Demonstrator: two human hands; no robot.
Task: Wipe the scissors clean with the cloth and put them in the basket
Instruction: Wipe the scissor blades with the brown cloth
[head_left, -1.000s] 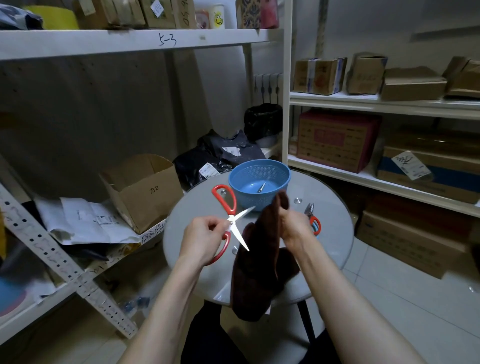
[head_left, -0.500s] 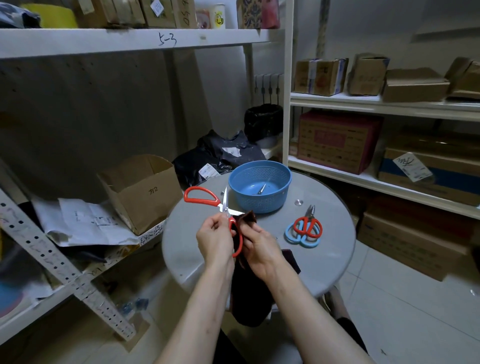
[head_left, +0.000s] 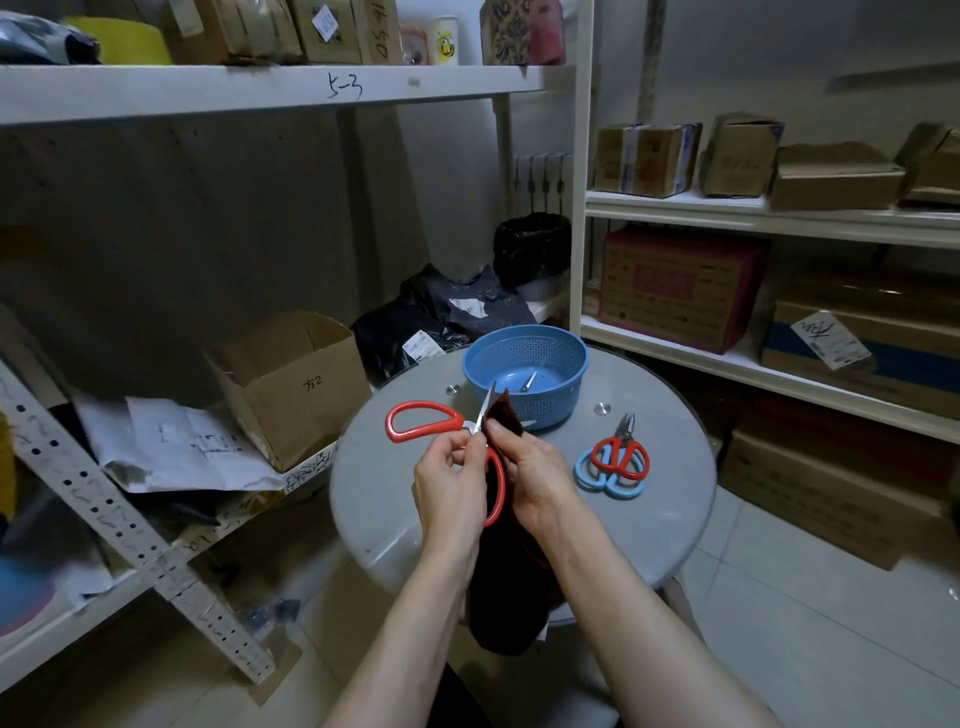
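Over the round grey table (head_left: 675, 525), my left hand (head_left: 449, 486) grips large red-handled scissors (head_left: 423, 418) near the pivot, blades spread apart. My right hand (head_left: 532, 478) pinches a dark brown cloth (head_left: 504, 413) against one blade; the cloth's long tail hangs down below the table edge. A blue perforated basket (head_left: 524, 358) stands at the table's far side, just beyond the blade tips, with a metal blade tip showing inside it. Two smaller scissors, one red-handled (head_left: 621, 454) and one light blue (head_left: 608, 480), lie stacked on the table to the right.
A white shelf rack with an open cardboard box (head_left: 291, 384) and papers stands to the left. Black plastic bags (head_left: 447, 317) sit behind the table. Shelves loaded with boxes (head_left: 680, 288) fill the right side. Tiled floor lies at the lower right.
The scissors swung so one red handle points left, and my hands came together. My right hand slid the cloth up along a blade toward the basket.
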